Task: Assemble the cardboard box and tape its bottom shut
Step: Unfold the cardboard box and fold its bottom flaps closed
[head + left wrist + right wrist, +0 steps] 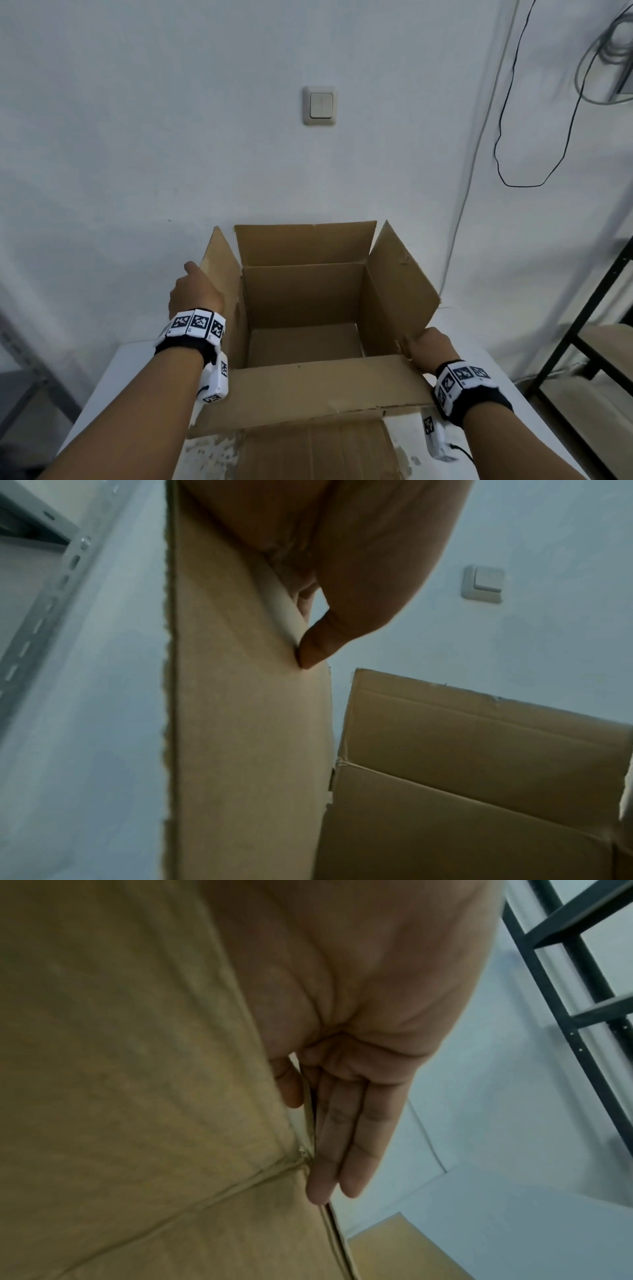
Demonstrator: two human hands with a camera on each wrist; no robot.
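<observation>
A brown cardboard box [301, 294] stands upright on the white table [113, 377], its top flaps raised and its inside bare. My left hand [195, 291] pinches the left flap [222, 270] near its far edge. In the left wrist view the thumb [315, 647] presses that flap [246, 723] while a finger lies behind it. My right hand [428, 346] pinches the near lower corner of the right flap [400, 281]. The right wrist view shows its thumb [287, 1088] on one face of the cardboard [137, 1069] and straight fingers [342, 1137] on the other. The near flap [308, 387] folds outward toward me.
A light switch [320, 106] sits on the white wall behind the box. Cables [507, 144] hang at the upper right. A black shelf frame [589, 315] stands to the right of the table, and a grey metal rack [20, 359] to the left.
</observation>
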